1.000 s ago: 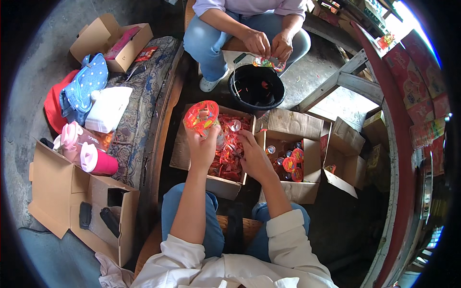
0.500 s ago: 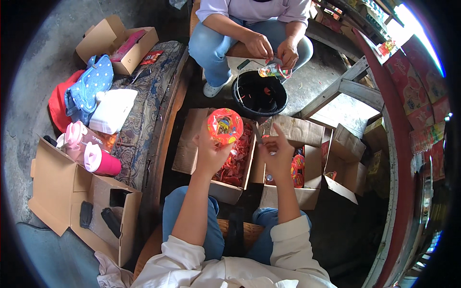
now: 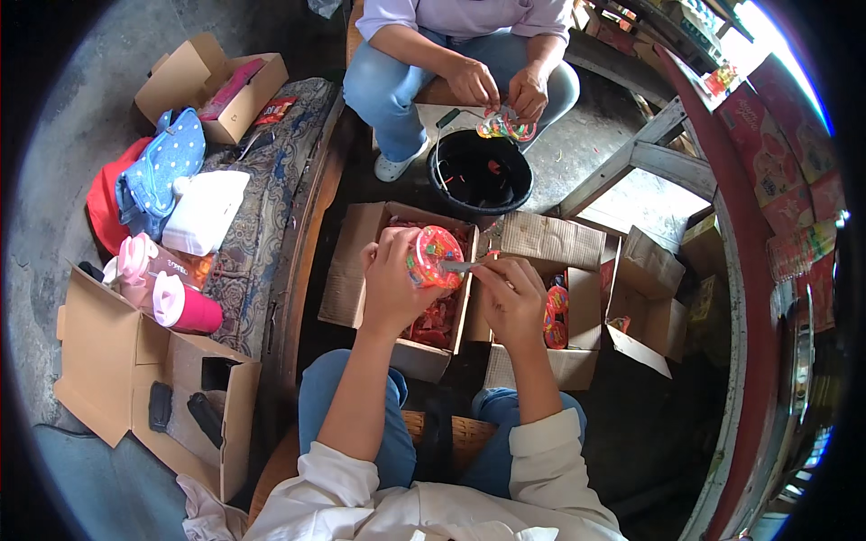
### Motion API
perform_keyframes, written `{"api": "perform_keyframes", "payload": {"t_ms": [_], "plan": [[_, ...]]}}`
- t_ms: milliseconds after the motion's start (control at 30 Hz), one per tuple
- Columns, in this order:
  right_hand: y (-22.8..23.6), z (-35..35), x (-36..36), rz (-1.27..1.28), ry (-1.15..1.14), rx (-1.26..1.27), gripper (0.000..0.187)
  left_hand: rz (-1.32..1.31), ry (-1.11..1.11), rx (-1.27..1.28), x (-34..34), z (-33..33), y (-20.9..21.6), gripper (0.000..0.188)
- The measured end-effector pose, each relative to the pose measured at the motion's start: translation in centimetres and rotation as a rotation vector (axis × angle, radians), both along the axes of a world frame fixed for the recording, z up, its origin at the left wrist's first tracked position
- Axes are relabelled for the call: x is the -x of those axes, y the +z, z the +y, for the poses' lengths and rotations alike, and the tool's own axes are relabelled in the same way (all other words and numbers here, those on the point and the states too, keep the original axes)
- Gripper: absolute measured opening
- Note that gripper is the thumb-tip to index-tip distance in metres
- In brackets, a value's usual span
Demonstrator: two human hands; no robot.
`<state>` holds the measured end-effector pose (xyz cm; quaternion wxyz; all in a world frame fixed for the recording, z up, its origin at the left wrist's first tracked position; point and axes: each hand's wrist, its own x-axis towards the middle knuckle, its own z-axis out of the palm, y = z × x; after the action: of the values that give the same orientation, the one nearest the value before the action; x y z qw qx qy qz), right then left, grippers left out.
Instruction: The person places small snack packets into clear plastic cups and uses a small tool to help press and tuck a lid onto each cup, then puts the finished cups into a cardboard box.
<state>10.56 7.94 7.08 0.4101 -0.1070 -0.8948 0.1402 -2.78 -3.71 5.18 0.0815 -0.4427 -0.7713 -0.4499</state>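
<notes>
My left hand [image 3: 388, 279] is wrapped round a red printed plastic cup [image 3: 435, 252], tipped so that its side and rim show. In my right hand [image 3: 512, 299] I grip a small grey blade, apparently a knife [image 3: 458, 267], pointing left with its tip against the cup; the fingers hide its handle. Both hands are over an open cardboard box [image 3: 420, 357] filled with red plastic scraps [image 3: 433, 323]. Beneath and beside my right hand, a second cardboard box [image 3: 541, 368] contains red printed cups [image 3: 557, 316].
Opposite sits a person whose hands [image 3: 501, 88] hold another printed cup [image 3: 505, 124] over a black bucket [image 3: 487, 200]. A smaller open box [image 3: 663, 298] stands at right, beside a wooden frame [image 3: 672, 171]. On the left are a patterned mattress [image 3: 248, 298], pink tumbler [image 3: 189, 305] and open box [image 3: 99, 370].
My left hand has turned the cup onto its side. The blade, pointing up and apart from the cup before, now lies against it. Opposite, the person's hands have shifted slightly.
</notes>
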Motion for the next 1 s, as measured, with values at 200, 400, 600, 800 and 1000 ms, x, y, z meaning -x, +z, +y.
{"api": "perform_keyframes", "payload": {"t_ms": [200, 400, 600, 800, 1000], "plan": [[-0.8, 0.4, -0.3, 0.003, -0.018, -0.047, 0.019, -0.107, -0.096, -0.065, -0.5, 0.5, -0.1, 0.063], [-0.9, 0.0, -0.9, -0.012, -0.037, -0.063, 0.019, -0.184, -0.156, -0.084, -0.4, 0.3, 0.3, 0.059], [-1.4, 0.1, -0.7, 0.025, -0.051, 0.149, 0.019, -0.221, -0.155, -0.086, -0.4, 0.4, 0.5, 0.058], [-2.1, 0.4, -0.8, 0.089, -0.021, 0.417, 0.015, -0.205, -0.154, -0.083, -0.5, 0.6, 0.2, 0.059], [-1.1, 1.1, -1.0, 0.118, -0.070, 0.348, 0.014, -0.144, -0.234, -0.023, -0.7, 0.7, -0.1, 0.064]]}}
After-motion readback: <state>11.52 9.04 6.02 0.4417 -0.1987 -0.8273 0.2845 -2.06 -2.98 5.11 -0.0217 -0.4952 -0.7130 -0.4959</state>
